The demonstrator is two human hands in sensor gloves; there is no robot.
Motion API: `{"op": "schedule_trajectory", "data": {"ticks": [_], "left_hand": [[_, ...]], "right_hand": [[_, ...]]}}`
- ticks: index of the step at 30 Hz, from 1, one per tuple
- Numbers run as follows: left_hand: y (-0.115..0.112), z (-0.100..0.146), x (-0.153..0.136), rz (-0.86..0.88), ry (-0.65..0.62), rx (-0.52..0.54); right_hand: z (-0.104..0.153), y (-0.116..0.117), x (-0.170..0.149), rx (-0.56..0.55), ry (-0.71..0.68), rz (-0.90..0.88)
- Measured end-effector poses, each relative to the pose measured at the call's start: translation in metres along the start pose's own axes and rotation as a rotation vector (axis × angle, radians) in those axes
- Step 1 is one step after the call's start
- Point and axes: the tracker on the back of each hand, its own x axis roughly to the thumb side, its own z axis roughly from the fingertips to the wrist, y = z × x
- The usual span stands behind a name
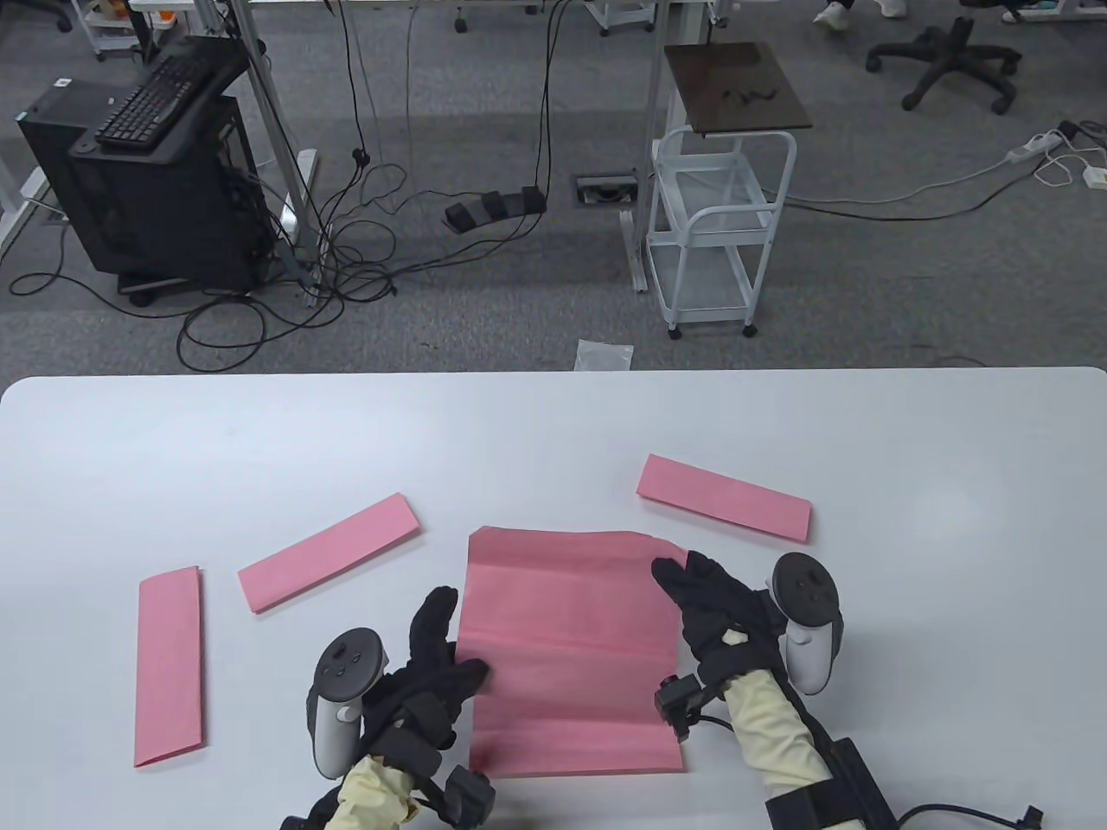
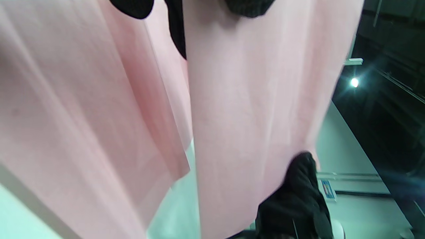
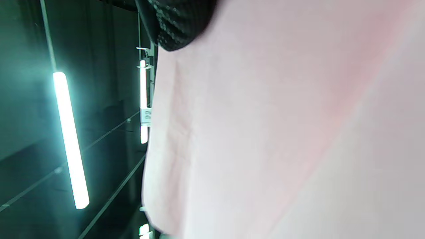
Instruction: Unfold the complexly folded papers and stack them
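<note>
Sheet: large pink sheet (image 1: 566,644), mostly unfolded with creases showing, near centre of the bench (image 1: 553,432), between your two hands.
Left hand: your left hand (image 1: 432,661) is at the sheet's left edge, thumb lying over the paper, fingers pointing far. The left wrist view shows paper hanging between fingertips (image 2: 132,6) and thumb, so your grip has the left edge pinched.
Right hand: your right hand (image 1: 705,605) is at the sheet's right edge, fingers extended toward the far right corner. The right wrist view shows one fingertip (image 3: 176,26) against the paper; whether the grip has closed on it, I cannot tell.
Strips: three folded pink strips flat on the bench: one at far right (image 1: 725,508), one left of the sheet (image 1: 329,552), one at near left (image 1: 169,666).
</note>
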Motion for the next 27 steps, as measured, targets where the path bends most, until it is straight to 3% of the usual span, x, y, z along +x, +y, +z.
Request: {"op": "schedule_trajectory", "data": {"ticks": [7, 9, 13, 18, 21, 27], "left_hand": [[0.0, 0.013, 0.012, -0.189, -0.223, 0.16], [0.001, 0.014, 0.012, -0.191, -0.265, 0.156], [0.002, 0.013, 0.009, -0.221, -0.267, 0.151], [0.002, 0.01, 0.001, -0.09, -0.214, 0.144], [0.005, 0.009, 0.001, -0.051, -0.198, 0.076], [0.005, 0.01, 0.004, -0.148, -0.225, 0.077]], "right_hand": [[-0.01, 0.001, 0.007, -0.016, 0.072, 0.048], [-0.011, 0.002, 0.007, -0.034, 0.093, 0.051], [-0.016, 0.002, 0.008, -0.016, 0.113, 0.078], [-0.022, 0.001, 0.01, 0.046, 0.12, 0.084], [-0.025, 0.002, 0.012, 0.061, 0.123, 0.082], [-0.026, 0.002, 0.014, 0.101, 0.135, 0.094]]}}
